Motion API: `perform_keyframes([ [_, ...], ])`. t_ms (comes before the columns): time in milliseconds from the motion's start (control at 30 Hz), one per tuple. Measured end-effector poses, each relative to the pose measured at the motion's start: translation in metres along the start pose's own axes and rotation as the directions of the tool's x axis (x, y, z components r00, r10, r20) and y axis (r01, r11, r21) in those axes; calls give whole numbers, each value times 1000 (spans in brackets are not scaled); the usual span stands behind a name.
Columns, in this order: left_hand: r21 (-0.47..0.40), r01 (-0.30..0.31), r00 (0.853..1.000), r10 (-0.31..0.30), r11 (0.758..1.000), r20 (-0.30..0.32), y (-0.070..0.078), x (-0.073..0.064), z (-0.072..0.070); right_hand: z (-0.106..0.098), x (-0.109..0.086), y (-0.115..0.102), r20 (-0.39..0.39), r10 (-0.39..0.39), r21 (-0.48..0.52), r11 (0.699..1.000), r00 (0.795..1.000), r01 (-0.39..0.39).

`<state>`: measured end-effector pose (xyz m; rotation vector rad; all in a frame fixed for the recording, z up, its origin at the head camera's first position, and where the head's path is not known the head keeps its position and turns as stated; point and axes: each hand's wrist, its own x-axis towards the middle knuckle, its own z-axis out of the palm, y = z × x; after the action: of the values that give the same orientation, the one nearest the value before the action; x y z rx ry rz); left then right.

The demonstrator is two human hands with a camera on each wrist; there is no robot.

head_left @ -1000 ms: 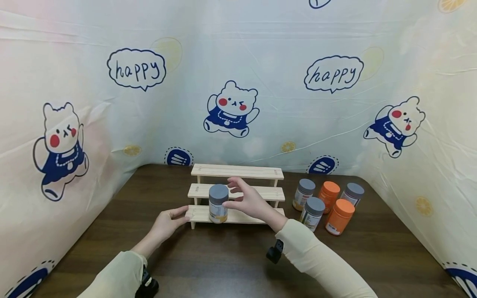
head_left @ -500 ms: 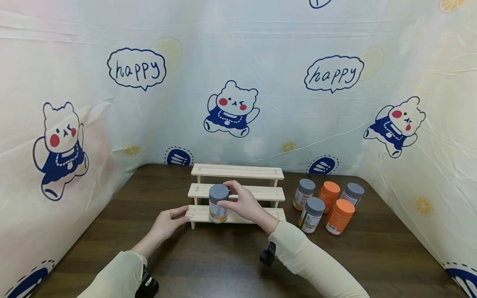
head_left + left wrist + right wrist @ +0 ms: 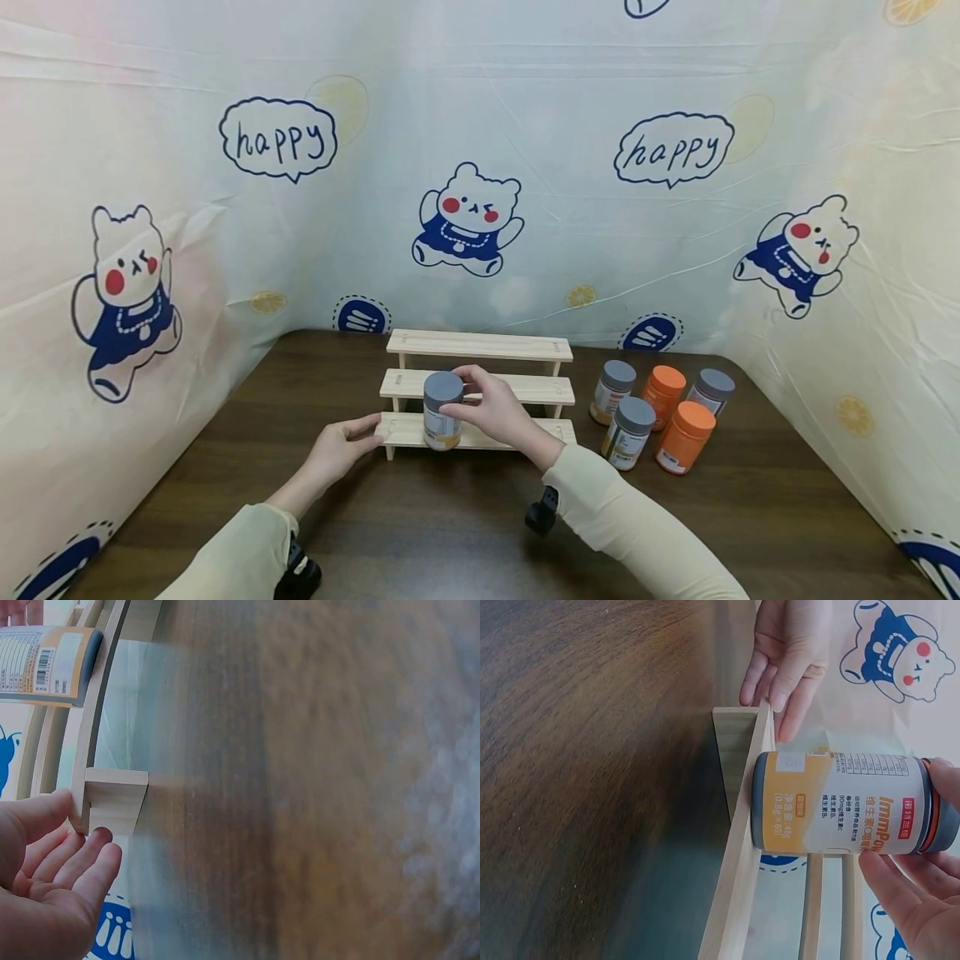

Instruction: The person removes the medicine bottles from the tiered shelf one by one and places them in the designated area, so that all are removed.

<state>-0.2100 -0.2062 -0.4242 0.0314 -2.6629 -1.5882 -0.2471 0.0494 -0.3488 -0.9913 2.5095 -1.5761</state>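
Observation:
A grey-capped vitamin bottle (image 3: 442, 411) with a white and orange label stands upright on the lowest step of a three-tier wooden display rack (image 3: 480, 345). My right hand (image 3: 498, 410) grips it from the right; in the right wrist view the thumb lies against the label and fingers (image 3: 946, 780) reach the cap (image 3: 943, 817). At the rack's left end my left hand (image 3: 333, 454) pinches the lowest board. The left wrist view has its thumb (image 3: 45, 814) on the board's end and the other fingers on the underside.
To the right of the rack stand several more bottles: grey-capped ones (image 3: 628, 433) and orange ones (image 3: 686, 437). Dark wooden table (image 3: 450, 525) runs beneath everything. A printed cloth (image 3: 555, 250) hangs behind and along both sides.
My right hand has moved left and slightly down, from beside the vitamin bottle to a hold on it. The left hand and the rack keep their places.

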Motion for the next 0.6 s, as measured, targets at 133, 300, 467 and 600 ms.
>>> perform_keyframes([
  [133,3,2,1000,-2,1000,-2,-1,1,0,-7,-4,-11,-9,-2,-9,1000,1000,2],
  [300,8,-2,1000,2,1000,-7,-1,2,0,-16,-1,2,-47,-3,-47,999,999,1],
  [467,15,-13,1000,13,1000,-10,-2,2,1,-32,-5,-4,-86,-24,-63,998,996,19],
  [600,16,-13,1000,13,1000,-9,-2,2,1,-48,-11,-10,-109,-33,-54,998,993,27],
])
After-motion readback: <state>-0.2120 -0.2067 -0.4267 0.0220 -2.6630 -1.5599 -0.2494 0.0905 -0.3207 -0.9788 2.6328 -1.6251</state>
